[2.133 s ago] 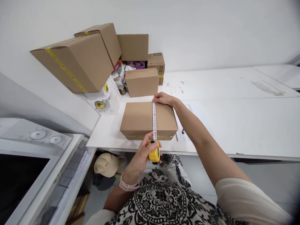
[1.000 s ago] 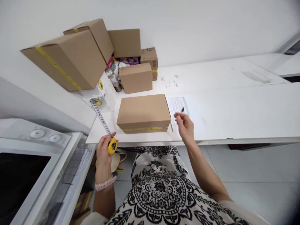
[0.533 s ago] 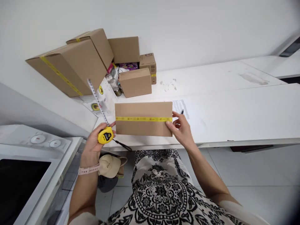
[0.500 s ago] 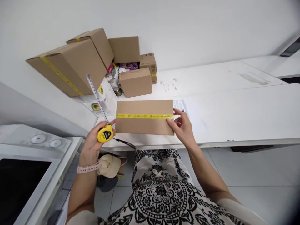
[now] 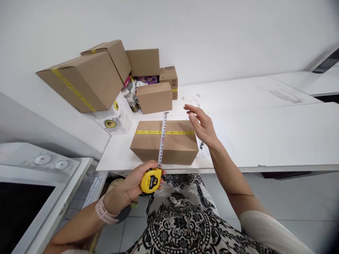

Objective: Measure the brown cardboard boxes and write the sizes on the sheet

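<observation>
Blade (image 5: 161, 151) laid across carton (image 5: 173, 148), near desk (image 5: 265, 137) front edge.
I see the left hand (image 5: 132, 184) with fingers wrapped around the tape measure (image 5: 150, 181) before that edge; right hand (image 5: 203, 127), fingers slightly parted, near carton's far right corner; desk extends rightward.

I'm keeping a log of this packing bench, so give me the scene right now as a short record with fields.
Left hand: the left hand grips a yellow tape measure
Blade: the blade extends over the cardboard carton, its tip past the far edge in view; contact unclear
Right hand: the right hand is open, holding nothing, near the carton's far right corner
Carton top: sealed with yellow packing tape
Right of carton: printed sheet with a black pen
Far left: avocado-print box
</observation>
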{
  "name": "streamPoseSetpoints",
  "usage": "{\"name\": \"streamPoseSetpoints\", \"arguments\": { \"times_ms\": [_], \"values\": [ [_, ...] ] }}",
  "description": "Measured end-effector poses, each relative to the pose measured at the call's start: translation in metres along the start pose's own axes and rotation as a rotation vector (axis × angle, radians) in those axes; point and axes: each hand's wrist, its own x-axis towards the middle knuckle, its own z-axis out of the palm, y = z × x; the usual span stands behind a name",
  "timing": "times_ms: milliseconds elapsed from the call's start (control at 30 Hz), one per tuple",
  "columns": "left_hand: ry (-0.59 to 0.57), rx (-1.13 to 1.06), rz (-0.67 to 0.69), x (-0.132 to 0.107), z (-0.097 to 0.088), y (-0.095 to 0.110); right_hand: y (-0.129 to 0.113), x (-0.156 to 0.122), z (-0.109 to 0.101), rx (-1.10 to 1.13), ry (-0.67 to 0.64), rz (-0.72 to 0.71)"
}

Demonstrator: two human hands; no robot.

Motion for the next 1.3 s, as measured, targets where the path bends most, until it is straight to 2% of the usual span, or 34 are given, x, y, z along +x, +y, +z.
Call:
{"name": "streamPoseSetpoints", "arguments": {
  "times_ms": [100, 167, 300, 400, 533, 667, 933, 1133, 1300],
  "values": [
    [0.037, 0.037, -0.043, 0.013, 0.014, -0.006, 0.004, 0.017, 0.016, 0.051, -0.140, -0.120],
    [0.079, 0.060, -0.045, 0.017, 0.020, -0.004, 0.010, 0.023, 0.026, 0.082, -0.232, -0.106],
    [0.096, 0.079, -0.020, 0.019, 0.027, 0.003, 0.025, 0.032, 0.034, 0.101, -0.324, 0.072],
    [0.013, 0.068, 0.051, 0.018, 0.031, 0.009, 0.040, 0.044, 0.037, 0.132, -0.370, 0.194],
    [-0.072, 0.019, 0.197, 0.020, 0.042, 0.013, 0.065, 0.066, 0.043, 0.231, -0.427, 0.280],
    [-0.123, -0.053, 0.331, 0.027, 0.052, 0.004, 0.080, 0.078, 0.047, 0.274, -0.468, 0.336],
    [-0.200, -0.096, 0.377, 0.028, 0.053, -0.015, 0.077, 0.074, 0.045, 0.261, -0.490, 0.419],
    [-0.240, -0.057, 0.400, 0.023, 0.055, -0.021, 0.080, 0.074, 0.047, 0.261, -0.502, 0.480],
    [-0.236, -0.045, 0.406, 0.023, 0.057, -0.022, 0.071, 0.074, 0.045, 0.299, -0.493, 0.557]
  ]
}}
